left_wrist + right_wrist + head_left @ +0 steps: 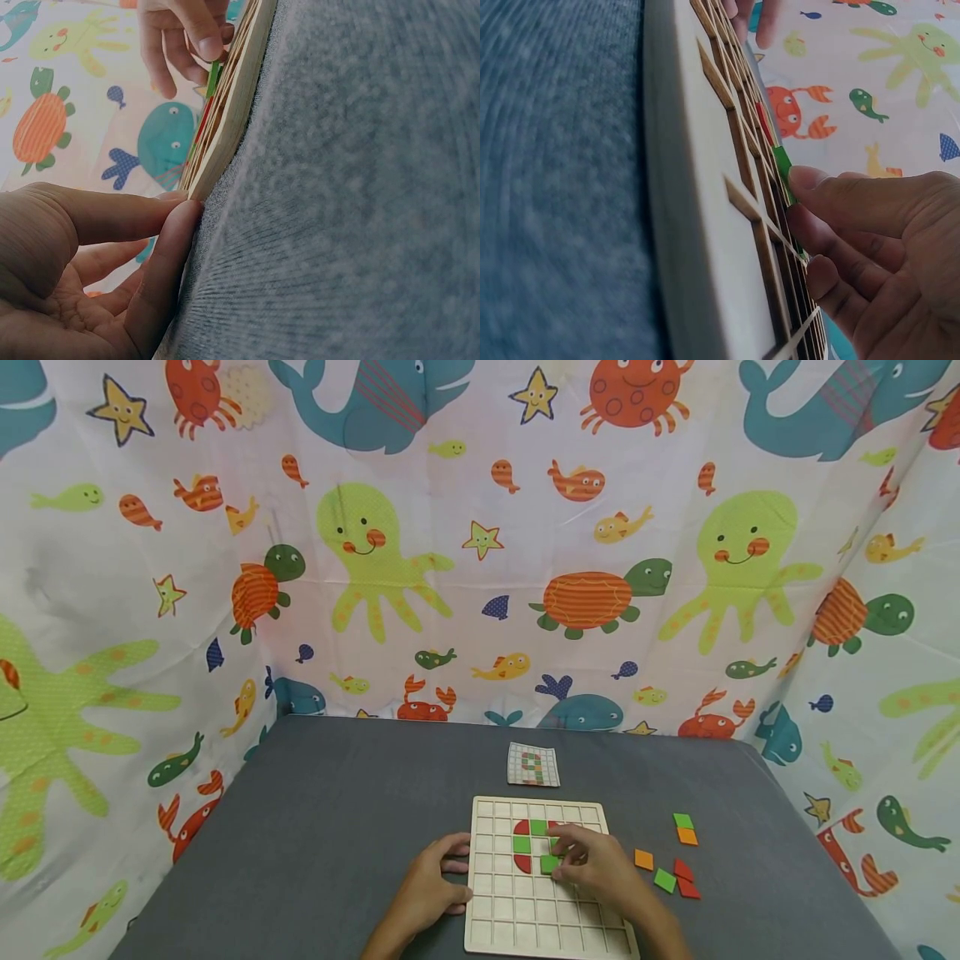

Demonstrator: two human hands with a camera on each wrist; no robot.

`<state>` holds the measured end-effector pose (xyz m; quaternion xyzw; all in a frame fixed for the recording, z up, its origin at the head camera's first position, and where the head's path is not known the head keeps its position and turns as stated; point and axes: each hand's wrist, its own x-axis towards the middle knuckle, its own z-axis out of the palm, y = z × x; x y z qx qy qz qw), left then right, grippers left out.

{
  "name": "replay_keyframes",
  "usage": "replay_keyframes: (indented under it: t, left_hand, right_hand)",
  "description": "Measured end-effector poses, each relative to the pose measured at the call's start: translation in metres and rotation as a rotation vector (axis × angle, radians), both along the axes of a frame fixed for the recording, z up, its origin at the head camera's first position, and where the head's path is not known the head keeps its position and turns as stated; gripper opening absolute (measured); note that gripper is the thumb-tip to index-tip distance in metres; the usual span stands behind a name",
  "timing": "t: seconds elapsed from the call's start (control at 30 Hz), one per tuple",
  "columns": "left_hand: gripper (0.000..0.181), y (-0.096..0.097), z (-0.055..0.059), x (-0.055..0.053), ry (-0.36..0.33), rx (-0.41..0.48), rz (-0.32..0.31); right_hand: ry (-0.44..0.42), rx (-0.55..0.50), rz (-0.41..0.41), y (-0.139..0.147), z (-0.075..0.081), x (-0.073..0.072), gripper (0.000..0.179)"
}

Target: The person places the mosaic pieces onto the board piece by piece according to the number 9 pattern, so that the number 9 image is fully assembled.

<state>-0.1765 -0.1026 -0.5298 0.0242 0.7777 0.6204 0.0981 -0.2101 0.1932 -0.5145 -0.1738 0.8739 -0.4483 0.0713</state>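
Note:
A wooden grid board [513, 935] lies on the grey table. My left hand [430, 887] pinches its left edge between thumb and index finger, the thumb [142, 214] on top in the left wrist view. My right hand [596, 867] reaches over the board and pinches a green square tile [548, 865] at a grid cell; in the right wrist view the green tile [781, 163] stands slightly tilted above the slats. Around it sit a rounded red tile [522, 863], a green tile [521, 844], another green tile [538, 827] and red ones along the top, partly hidden by my right fingers.
Behind the board lies a card [533, 765] printed with a coloured grid pattern. Loose tiles lie right of the board: an orange square [643, 859], a green square [664, 881], red pieces [687, 888], and a green-orange pair [685, 828]. A sea-animal curtain [480, 610] surrounds the table.

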Motion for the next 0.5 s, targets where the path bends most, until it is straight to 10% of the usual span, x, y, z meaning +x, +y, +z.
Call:
replay_keyframes:
  t: [0.5]
  left_hand:
    - [0.077, 0.0, -0.0009, 0.0003, 0.006, 0.004, 0.003]
  right_hand:
    - [0.006, 0.013, 0.003, -0.0037, -0.0014, -0.0008, 0.048]
